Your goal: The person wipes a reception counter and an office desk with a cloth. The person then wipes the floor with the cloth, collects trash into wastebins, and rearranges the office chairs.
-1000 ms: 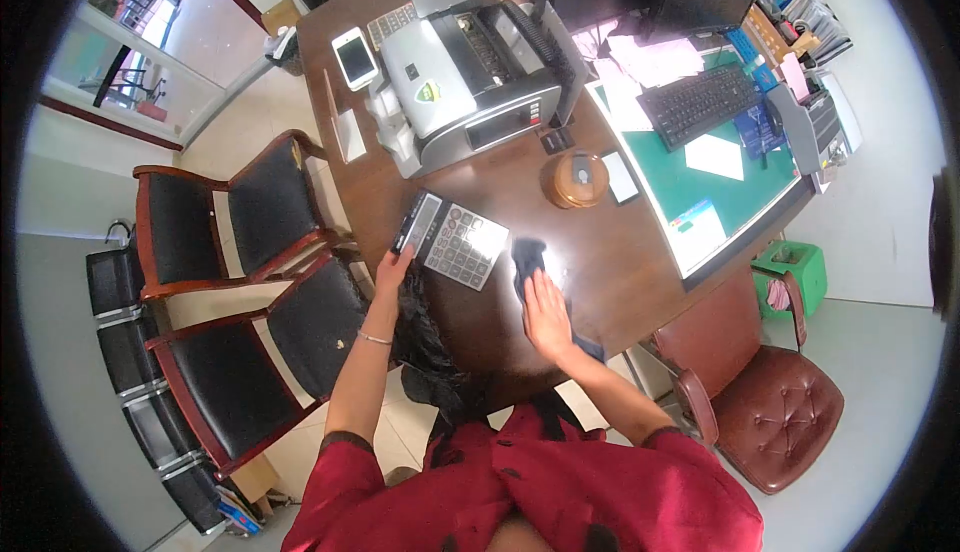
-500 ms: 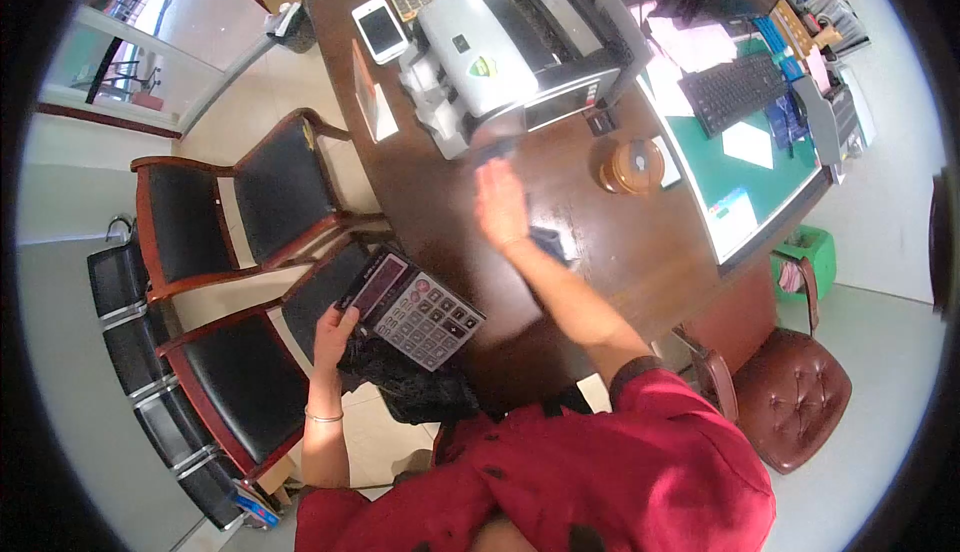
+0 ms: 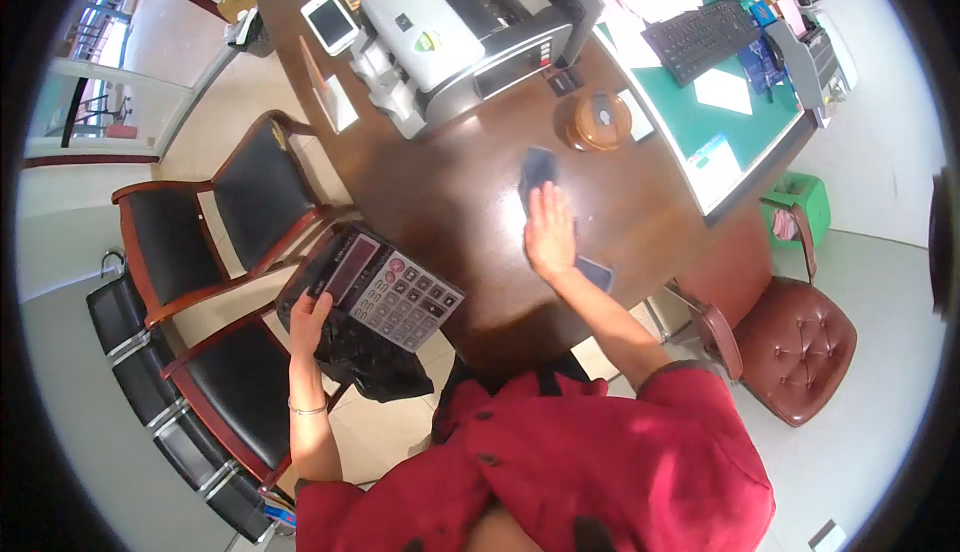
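Right hand (image 3: pixel 550 234), flat on dark cloth (image 3: pixel 538 165), swept back to frame centre; left hand (image 3: pixel 309 320), pinching calculator (image 3: pixel 405 302), left of centre; wiping apparently ongoing.

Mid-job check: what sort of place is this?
Most likely an office: a wooden desk carries a black keyboard and what looks like a banknote counter, with a brown padded chair beside the desk.

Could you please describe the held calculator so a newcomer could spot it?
Start at the big brown table, then look past its left edge for the left hand. That hand holds the calculator by its display end; its silver key panel sets it apart from the crumpled black bag beside it.
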The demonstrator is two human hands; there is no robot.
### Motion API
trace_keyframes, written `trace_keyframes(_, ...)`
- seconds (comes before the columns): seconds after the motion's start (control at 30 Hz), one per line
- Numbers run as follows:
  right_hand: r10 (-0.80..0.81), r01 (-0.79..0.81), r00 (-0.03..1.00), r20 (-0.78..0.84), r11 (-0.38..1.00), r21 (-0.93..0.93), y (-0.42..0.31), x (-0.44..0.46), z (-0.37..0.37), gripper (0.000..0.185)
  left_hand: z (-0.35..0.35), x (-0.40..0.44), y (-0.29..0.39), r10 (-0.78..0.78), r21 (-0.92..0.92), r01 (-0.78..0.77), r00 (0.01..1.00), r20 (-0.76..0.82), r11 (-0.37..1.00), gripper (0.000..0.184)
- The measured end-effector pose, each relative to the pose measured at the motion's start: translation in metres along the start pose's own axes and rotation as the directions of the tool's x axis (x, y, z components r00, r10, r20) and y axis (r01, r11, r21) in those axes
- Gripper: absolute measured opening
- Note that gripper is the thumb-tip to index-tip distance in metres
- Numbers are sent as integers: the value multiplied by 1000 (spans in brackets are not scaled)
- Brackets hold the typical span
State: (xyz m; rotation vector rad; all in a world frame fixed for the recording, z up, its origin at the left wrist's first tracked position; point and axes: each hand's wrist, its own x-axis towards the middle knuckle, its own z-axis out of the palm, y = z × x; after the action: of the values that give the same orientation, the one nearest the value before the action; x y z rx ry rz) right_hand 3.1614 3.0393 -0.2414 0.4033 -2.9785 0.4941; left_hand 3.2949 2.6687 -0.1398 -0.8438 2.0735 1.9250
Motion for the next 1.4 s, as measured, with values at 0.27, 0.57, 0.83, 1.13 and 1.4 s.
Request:
trace_keyframes(0.27,-343,306,920,189,931,202,2,-21,21,46,92,65,48,69,359,-132,981,183,924,26)
trace_keyframes(0.57,264,-267,964,-43,953,-143,160,-35,-48,47,173,162,38,161,325,-267,934,319,907,21)
trace_keyframes(0.83,248,-266,962,-117,948,-174,178,14,-59,37,198,207,36,145,148,-200,937,318,969,29)
trace_keyframes(1.13,337,-349,936,-101,928,-132,204,-97,-79,41,197,246,19,99,191,-172,935,341,967,26)
trace_keyframes(1.4,552,-587,780,-295,809,-39,295,-99,-93,43,208,227,24,-58,133,22,960,273,991,19)
